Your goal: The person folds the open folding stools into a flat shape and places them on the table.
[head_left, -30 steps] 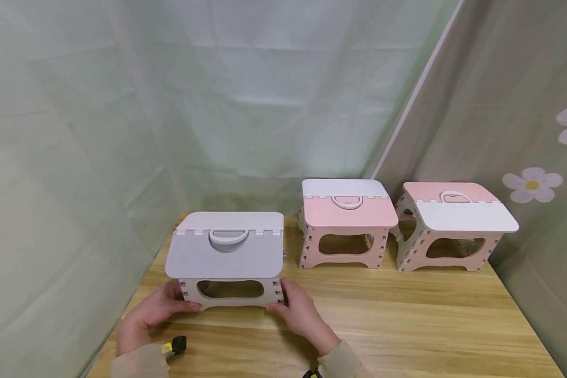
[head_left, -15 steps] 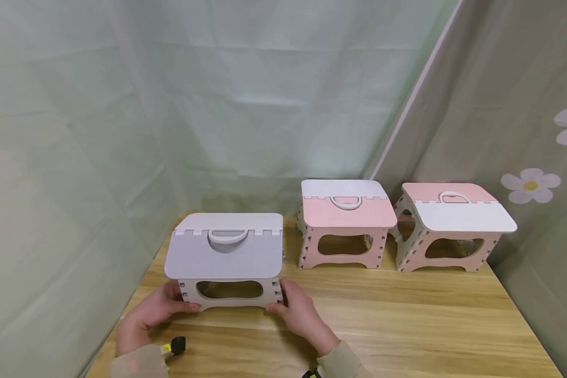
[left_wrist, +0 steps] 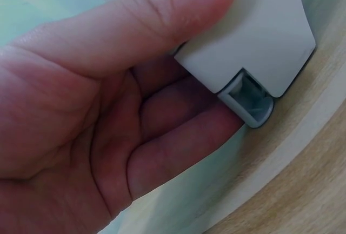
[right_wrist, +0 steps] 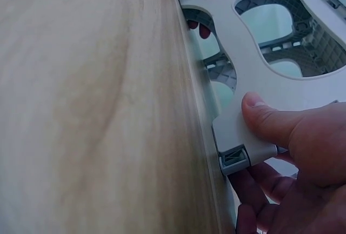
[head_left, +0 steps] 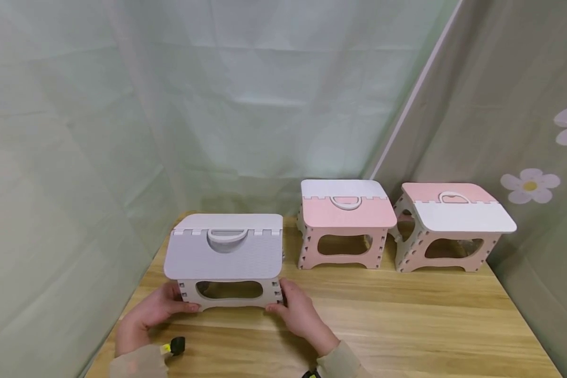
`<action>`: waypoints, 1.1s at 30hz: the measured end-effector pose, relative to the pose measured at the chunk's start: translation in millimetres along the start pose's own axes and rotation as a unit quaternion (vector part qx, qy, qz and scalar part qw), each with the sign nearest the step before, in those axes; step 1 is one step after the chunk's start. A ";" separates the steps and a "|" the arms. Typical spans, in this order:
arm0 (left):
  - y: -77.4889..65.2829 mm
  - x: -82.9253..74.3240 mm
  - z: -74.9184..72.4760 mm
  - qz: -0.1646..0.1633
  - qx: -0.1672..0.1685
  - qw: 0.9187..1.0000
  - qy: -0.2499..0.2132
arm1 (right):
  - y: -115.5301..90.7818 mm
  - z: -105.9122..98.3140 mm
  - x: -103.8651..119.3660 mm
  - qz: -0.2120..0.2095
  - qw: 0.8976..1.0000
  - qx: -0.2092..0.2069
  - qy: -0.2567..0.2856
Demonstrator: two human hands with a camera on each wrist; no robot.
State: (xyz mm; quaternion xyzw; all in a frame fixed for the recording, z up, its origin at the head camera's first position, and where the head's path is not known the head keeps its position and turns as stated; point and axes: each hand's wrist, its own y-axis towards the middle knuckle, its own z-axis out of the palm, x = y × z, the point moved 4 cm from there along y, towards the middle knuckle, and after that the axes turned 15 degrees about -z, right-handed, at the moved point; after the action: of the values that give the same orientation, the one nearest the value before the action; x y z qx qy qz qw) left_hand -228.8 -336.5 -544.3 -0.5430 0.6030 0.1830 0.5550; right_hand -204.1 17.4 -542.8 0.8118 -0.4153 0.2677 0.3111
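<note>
A white and pale grey folding step stool (head_left: 227, 257) stands unfolded at the left of the wooden table, its small carry handle on top. My left hand (head_left: 158, 307) grips the foot of its front left leg, thumb on the front face and fingers behind, as the left wrist view shows on the white leg (left_wrist: 254, 34). On the other side my right hand (head_left: 300, 312) holds the front right foot the same way. In the right wrist view the right thumb (right_wrist: 270, 120) lies flat on the leg panel, with fingers curled beneath the foot.
Right of it stands a pink stool (head_left: 347, 210) with a white strip. Farther right is another stool (head_left: 463, 215), white and pink, set at an angle. Pale green curtains (head_left: 274, 105) rise behind and beside the wooden table (head_left: 406, 325).
</note>
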 end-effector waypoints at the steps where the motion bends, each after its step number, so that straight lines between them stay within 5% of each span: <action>1: 0.0 -0.3 -0.3 0.001 0.000 1.000 0.001 | 0.2 -0.2 0.2 -0.001 1.000 0.000 -0.001; 33: -0.4 -1.0 1.1 -0.008 -0.011 1.000 0.012 | 1.1 -0.1 0.1 -0.006 1.000 0.006 0.005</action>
State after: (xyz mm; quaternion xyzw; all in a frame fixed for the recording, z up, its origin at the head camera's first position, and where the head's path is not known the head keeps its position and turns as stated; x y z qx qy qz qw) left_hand -228.1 -335.3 -543.6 -0.5560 0.6031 0.1788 0.5432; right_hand -204.9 16.9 -542.3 0.8148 -0.4076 0.2720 0.3097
